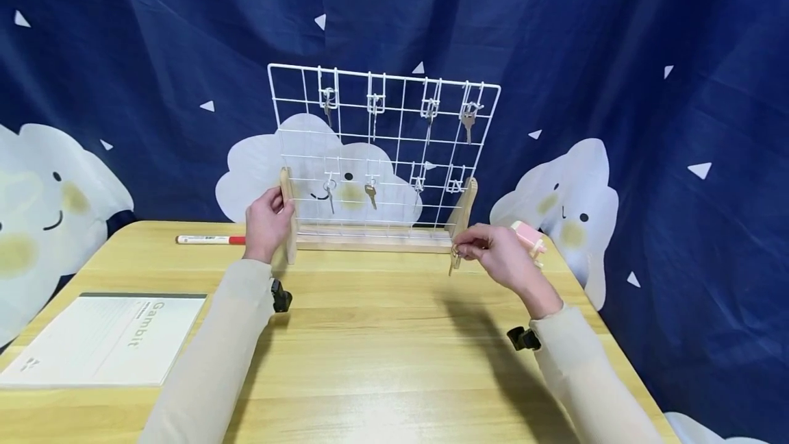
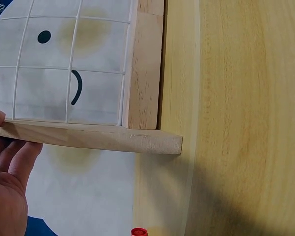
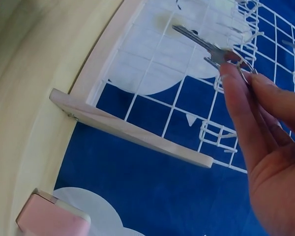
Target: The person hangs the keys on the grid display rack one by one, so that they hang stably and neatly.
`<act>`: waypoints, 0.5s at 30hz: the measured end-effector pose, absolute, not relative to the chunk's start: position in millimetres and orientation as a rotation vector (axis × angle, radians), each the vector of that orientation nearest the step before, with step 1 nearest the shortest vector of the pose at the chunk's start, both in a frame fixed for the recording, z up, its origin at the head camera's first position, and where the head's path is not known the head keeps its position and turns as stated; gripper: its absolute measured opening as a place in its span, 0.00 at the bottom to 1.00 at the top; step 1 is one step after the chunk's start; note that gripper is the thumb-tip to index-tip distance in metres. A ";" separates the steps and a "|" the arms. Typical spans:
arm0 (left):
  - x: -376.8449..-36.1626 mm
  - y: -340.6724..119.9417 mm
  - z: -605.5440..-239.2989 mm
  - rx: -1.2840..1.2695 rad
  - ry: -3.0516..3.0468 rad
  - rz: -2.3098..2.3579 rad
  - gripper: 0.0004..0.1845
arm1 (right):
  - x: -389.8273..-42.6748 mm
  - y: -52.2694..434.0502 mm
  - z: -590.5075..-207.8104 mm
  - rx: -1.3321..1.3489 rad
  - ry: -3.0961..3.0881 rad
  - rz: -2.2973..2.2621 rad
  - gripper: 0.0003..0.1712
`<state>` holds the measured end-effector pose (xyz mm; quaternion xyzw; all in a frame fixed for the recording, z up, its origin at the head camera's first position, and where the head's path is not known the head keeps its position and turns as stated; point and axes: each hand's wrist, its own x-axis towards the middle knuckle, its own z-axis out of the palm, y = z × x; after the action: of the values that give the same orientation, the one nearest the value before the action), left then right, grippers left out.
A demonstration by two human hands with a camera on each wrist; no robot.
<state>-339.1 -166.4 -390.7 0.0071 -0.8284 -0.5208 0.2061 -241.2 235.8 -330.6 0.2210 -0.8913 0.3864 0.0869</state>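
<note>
Two hands at a wire key rack on a wooden worktop (image 1: 382, 334). Far left: white booklet (image 1: 107, 340) lying flat near the worktop's left edge; behind it, a white marker with a red cap (image 1: 209, 240) lying along the back edge. Left hand (image 1: 266, 221) curled around the left wooden upright (image 1: 287, 218) of the rack, thumb on the front, fingers wrapped behind; left wrist view shows the fingers against the wooden foot. White wire grid (image 1: 382, 149) stands upright between the two wooden uprights on a wooden base bar. Keys hang on hooks in the top row and on two hooks in the lower row; lower-right hooks (image 1: 455, 185) carry none that I can make out. Right hand (image 1: 499, 255) sits just in front of the right upright (image 1: 464, 210), thumb and forefinger pinching a key (image 1: 454, 262) by its ring, blade hanging down above the worktop, apart from the grid. Pink object (image 1: 529, 238) lies just behind the right hand near the worktop's right back corner.
</note>
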 end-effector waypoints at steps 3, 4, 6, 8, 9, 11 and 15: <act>-338.9 -166.0 -390.7 0.027 -2.320 -1.446 0.23 | -245.9 236.1 -327.1 0.626 -2.594 1.141 0.07; -339.0 -166.0 -390.8 0.034 -2.323 -1.447 0.23 | -247.5 236.0 -325.9 0.613 -2.576 1.139 0.06; -339.1 -166.0 -390.9 0.039 -2.327 -1.445 0.23 | -250.2 235.8 -323.3 0.583 -2.551 1.158 0.05; -339.3 -165.7 -390.7 0.037 -2.331 -1.448 0.23 | -252.8 235.8 -320.9 0.546 -2.539 1.201 0.05; -339.4 -165.6 -390.7 0.035 -2.332 -1.447 0.23 | -254.1 235.9 -319.6 0.528 -2.539 1.218 0.05; -339.8 -165.3 -390.9 0.031 -2.331 -1.450 0.23 | -256.8 235.9 -317.1 0.489 -2.546 1.238 0.05; -339.7 -164.2 -391.4 0.028 -2.326 -1.451 0.23 | -263.6 236.7 -311.8 0.433 -2.562 1.227 0.04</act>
<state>-339.7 -164.2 -391.4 0.0101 -0.8315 -0.5188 0.1984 -263.6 236.7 -311.8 0.1495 -0.8836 0.4231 0.1339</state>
